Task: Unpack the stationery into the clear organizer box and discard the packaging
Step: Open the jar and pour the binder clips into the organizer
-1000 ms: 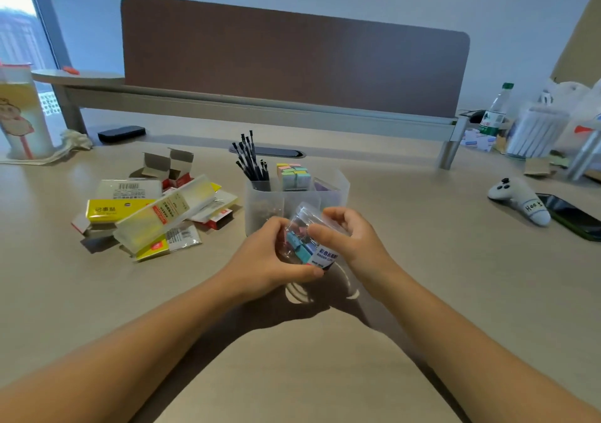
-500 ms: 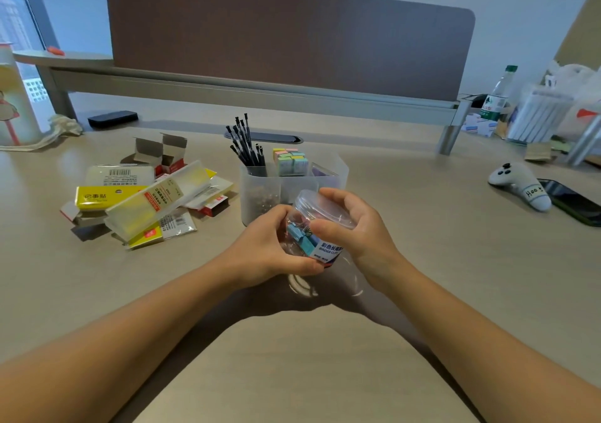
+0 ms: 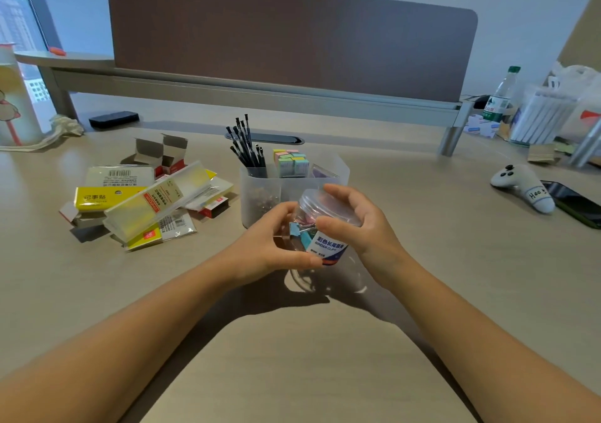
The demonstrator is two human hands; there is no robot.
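Since a moment ago the clear jar of binder clips (image 3: 320,234) has come up a bit and tipped more upright, and the right hand (image 3: 354,224) has slid onto the lid (image 3: 325,203), fingers curled over the top rim. Left hand (image 3: 270,243) is wrapped round the lower body of the jar, thumb across the front by the blue label. Lid is on, and both hands hold the jar just above the tabletop (image 3: 292,357), near the middle, right in front of the clear organizer box (image 3: 292,191).

That box sits a little further back with black pen refills (image 3: 247,146) standing in its left rear compartment, pastel sticky notes (image 3: 289,160) beside them, and small metal bits I can't make out in the front left one.

Off toward the left edge there's a heap of packaging (image 3: 146,201): yellow sticky note packs, a long clear case, opened little cartons. Over by the right edge lie a white plush controller (image 3: 523,186) and a dark phone (image 3: 575,203) touching it. Further back in the right corner stands a green-capped bottle (image 3: 500,97).
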